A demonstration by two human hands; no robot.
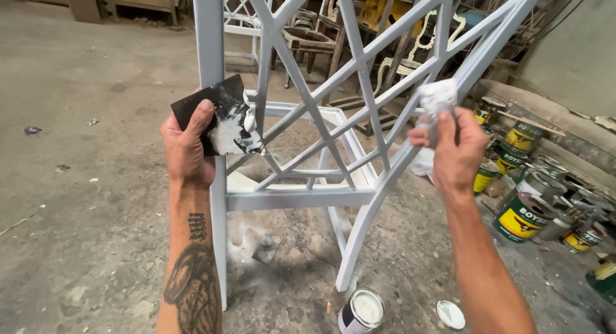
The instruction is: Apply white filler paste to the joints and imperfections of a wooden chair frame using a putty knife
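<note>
Head view, looking down across a workshop floor. Left hand [187, 148] pinches a dark, flat square card smeared with white filler [221, 118], thumb on its face and fingers closed behind it; the card is held against the left post of a white-painted wooden chair frame with a lattice back of crossing slats [301, 116]. Right hand [454, 151] is closed tight around a crumpled white rag [436, 98], the rag pressed to the frame's right curved post where a diagonal slat meets it. The chair frame stands upright on the dusty grey concrete floor [83, 180], between the two forearms, its seat rails open with no seat panel. On the floor just in front of the frame's right leg stands a small open tin of white filler [363, 310], and just beside it to the right lies its round lid [450, 315], white side up. A small dark scrap [265, 248] lies on the floor under the frame. Along the right edge, a cluster of yellow-and-green paint cans [523, 217], some tipped on their sides. Unpainted wooden chairs [308, 42] stacked in the background behind the lattice.
</note>
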